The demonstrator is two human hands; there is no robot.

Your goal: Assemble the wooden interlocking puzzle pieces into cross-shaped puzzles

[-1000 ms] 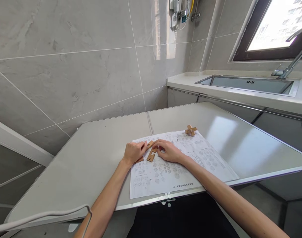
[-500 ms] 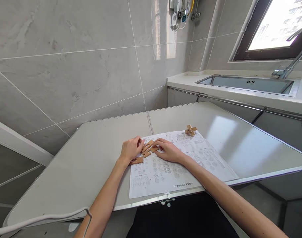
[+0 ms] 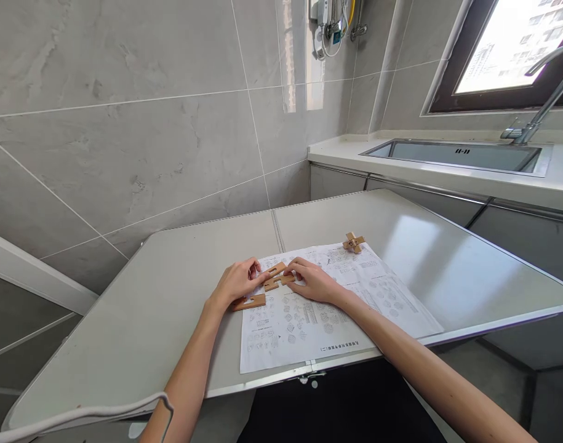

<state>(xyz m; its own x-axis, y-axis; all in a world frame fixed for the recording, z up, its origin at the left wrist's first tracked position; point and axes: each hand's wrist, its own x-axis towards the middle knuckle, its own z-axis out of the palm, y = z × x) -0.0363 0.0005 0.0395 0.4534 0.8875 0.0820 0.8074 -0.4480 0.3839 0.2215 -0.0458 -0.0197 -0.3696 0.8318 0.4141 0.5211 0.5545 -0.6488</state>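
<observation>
The room's back is covered by grey marble-patterned wall tiles [image 3: 147,135]. Against them stands a pale folding table [image 3: 138,307], its centre seam running towards the person and its glossy right half reflecting daylight. Past its right side are a white counter [image 3: 337,147], a dark-framed window [image 3: 507,55], an inset sink [image 3: 424,151] and a chrome tap [image 3: 542,117].

A printed diagram sheet [image 3: 318,326] lies flat over the seam, its heading upside down and its drawings too small to read.

Both hands are at the sheet's left part. The right hand [image 3: 314,282] has thumb and fingers closed on the right end of a notched wooden piece [image 3: 271,285]. The left hand [image 3: 235,284] has its thumb and fingertips at the left end of a slotted wooden piece [image 3: 280,266]; whether they pinch it or only rest there, I cannot tell.

At the sheet's far right corner sits a wooden cross [image 3: 354,242], its bars already interlocked. The slotted piece lies just beyond the notched one, apparently not joined to it. A loose wooden bar [image 3: 259,300], also notched, lies across the sheet's left edge, beside the left wrist. Fitting these three seems, as I judge it, barely begun.
</observation>
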